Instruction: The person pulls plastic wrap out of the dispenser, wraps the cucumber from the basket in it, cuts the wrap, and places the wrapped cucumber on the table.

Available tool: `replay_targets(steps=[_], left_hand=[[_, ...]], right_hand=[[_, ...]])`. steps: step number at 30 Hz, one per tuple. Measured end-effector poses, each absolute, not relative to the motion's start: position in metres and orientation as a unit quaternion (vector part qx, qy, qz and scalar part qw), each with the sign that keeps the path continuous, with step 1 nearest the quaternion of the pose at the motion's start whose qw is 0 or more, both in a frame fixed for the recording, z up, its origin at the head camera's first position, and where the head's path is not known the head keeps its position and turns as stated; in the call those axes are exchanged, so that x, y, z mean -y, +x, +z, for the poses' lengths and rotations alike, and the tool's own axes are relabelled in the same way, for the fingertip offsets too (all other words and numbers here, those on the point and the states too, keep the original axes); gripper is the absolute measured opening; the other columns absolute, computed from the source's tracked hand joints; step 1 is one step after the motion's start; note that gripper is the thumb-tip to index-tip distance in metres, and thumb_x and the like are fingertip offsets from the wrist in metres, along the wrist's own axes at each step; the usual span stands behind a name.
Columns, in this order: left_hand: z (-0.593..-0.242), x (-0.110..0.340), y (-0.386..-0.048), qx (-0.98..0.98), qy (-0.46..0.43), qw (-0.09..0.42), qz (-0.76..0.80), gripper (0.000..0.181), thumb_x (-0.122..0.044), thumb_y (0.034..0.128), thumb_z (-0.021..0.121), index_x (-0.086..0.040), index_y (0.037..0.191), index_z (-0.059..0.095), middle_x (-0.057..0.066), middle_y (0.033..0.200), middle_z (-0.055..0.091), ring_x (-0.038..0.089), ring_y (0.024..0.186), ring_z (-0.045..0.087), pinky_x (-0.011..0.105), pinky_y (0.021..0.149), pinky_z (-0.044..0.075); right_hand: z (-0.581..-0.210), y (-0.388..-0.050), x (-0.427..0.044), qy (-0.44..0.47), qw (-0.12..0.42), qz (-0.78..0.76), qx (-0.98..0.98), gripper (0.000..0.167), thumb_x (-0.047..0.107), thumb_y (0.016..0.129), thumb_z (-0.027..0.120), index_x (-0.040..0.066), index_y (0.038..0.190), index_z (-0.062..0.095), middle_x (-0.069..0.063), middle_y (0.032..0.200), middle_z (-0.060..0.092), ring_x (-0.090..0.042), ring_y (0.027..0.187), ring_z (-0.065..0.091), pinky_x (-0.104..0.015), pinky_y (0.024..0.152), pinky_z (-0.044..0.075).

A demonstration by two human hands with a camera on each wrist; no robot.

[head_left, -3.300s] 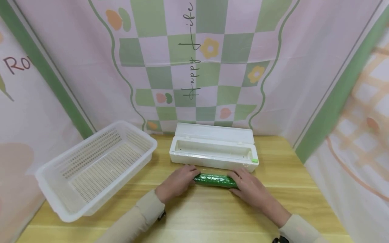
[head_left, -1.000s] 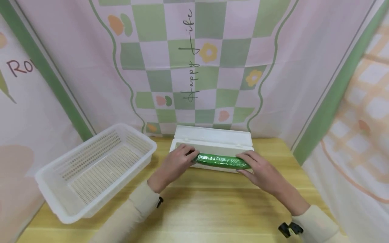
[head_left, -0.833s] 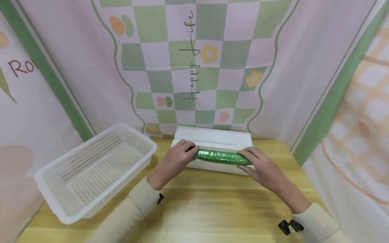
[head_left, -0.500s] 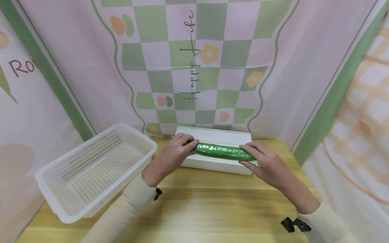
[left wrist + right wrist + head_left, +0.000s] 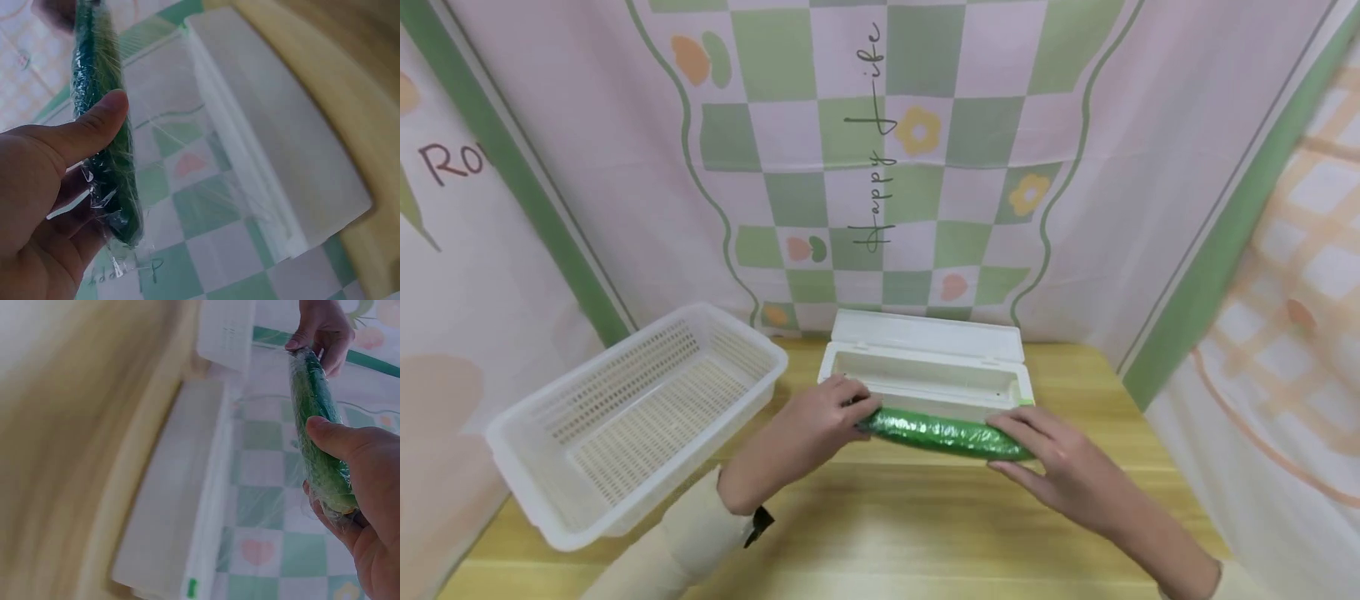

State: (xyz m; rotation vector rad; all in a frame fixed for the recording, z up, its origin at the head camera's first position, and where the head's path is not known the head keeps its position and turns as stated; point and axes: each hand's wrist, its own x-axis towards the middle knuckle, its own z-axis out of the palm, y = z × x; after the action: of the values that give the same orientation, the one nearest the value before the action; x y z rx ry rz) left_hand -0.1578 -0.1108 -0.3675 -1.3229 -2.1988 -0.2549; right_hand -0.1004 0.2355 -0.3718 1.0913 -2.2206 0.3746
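A green cucumber (image 5: 943, 435) in shiny clear plastic wrap is held level in front of a long white wrap dispenser (image 5: 925, 402). My left hand (image 5: 805, 433) grips its left end; in the left wrist view the thumb lies across the wrapped cucumber (image 5: 103, 69). Its right end is held by my right hand (image 5: 1067, 467), thumb on one side and fingers on the other, as the right wrist view shows. Clear film (image 5: 165, 131) spans between cucumber and dispenser. The dispenser's lid (image 5: 928, 335) stands raised at the back, and a green slider (image 5: 1026, 402) sits at its right end.
A white plastic basket (image 5: 655, 425) with slotted walls stands on the left of the wooden table (image 5: 880, 533). Behind the table hangs a green-and-white checked cloth (image 5: 917, 183), with printed curtains at both sides.
Both hands lifted the cucumber from the table in front of the dispenser up over its trough. Since half a second ago they have drawn it back toward me, uncovering the trough.
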Motion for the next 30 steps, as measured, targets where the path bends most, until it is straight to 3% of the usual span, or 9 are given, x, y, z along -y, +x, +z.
replay_targets(steps=[8, 11, 15, 21, 26, 30], left_hand=[[-0.409, 0.109, -0.15, 0.853, -0.479, 0.196, -0.07, 0.042, -0.03, 0.0796, 0.092, -0.011, 0.113, 0.074, 0.002, 0.111, 0.073, 0.014, 0.101, 0.07, 0.023, 0.087, 0.062], [-0.423, 0.108, -0.151, 0.859, -0.476, 0.171, -0.084, 0.039, -0.03, 0.0814, 0.09, -0.011, 0.111, 0.073, 0.002, 0.11, 0.072, 0.015, 0.1, 0.069, 0.023, 0.086, 0.062], [-0.442, 0.105, -0.156, 0.865, -0.469, 0.142, -0.105, 0.035, -0.033, 0.0849, 0.087, -0.013, 0.11, 0.073, 0.002, 0.108, 0.071, 0.015, 0.099, 0.067, 0.022, 0.084, 0.061], [-0.456, 0.102, -0.164, 0.882, -0.451, 0.081, -0.113, 0.034, -0.031, 0.0898, 0.083, -0.013, 0.117, 0.074, 0.002, 0.112, 0.071, 0.015, 0.101, 0.066, 0.025, 0.089, 0.061], [-0.464, 0.097, -0.172, 0.89, -0.44, 0.04, -0.117, 0.036, -0.028, 0.0905, 0.082, -0.01, 0.121, 0.074, 0.003, 0.115, 0.071, 0.015, 0.102, 0.066, 0.027, 0.093, 0.06], [-0.471, 0.093, -0.176, 0.891, -0.439, 0.038, -0.107, 0.035, -0.027, 0.0902, 0.083, -0.009, 0.119, 0.075, 0.005, 0.114, 0.071, 0.016, 0.101, 0.066, 0.027, 0.093, 0.06]], right_hand=[[-0.414, -0.09, -0.233, 0.398, 0.269, 0.147, 0.865, 0.056, 0.055, 0.106, 0.05, 0.006, 0.123, 0.072, 0.002, 0.114, 0.07, -0.011, 0.097, 0.071, -0.012, 0.091, 0.057], [-0.427, -0.088, -0.232, 0.386, 0.247, 0.15, 0.876, 0.045, 0.043, 0.097, 0.073, 0.007, 0.123, 0.072, 0.003, 0.113, 0.07, -0.01, 0.095, 0.07, -0.013, 0.087, 0.059], [-0.441, -0.087, -0.231, 0.35, 0.198, 0.149, 0.903, 0.051, 0.025, 0.081, 0.089, 0.007, 0.125, 0.071, 0.002, 0.114, 0.07, -0.01, 0.094, 0.069, -0.02, 0.079, 0.063], [-0.453, -0.091, -0.229, 0.295, 0.125, 0.141, 0.937, 0.047, 0.03, 0.09, 0.084, 0.011, 0.131, 0.069, 0.003, 0.117, 0.069, -0.01, 0.097, 0.068, -0.029, 0.08, 0.065], [-0.463, -0.098, -0.23, 0.289, 0.136, 0.121, 0.94, 0.048, 0.031, 0.089, 0.084, 0.009, 0.129, 0.072, -0.001, 0.118, 0.065, -0.012, 0.102, 0.064, -0.031, 0.084, 0.064], [-0.468, -0.104, -0.231, 0.293, 0.138, 0.114, 0.939, 0.047, 0.032, 0.087, 0.085, 0.008, 0.125, 0.074, 0.0, 0.113, 0.062, -0.011, 0.1, 0.059, -0.03, 0.084, 0.062]])
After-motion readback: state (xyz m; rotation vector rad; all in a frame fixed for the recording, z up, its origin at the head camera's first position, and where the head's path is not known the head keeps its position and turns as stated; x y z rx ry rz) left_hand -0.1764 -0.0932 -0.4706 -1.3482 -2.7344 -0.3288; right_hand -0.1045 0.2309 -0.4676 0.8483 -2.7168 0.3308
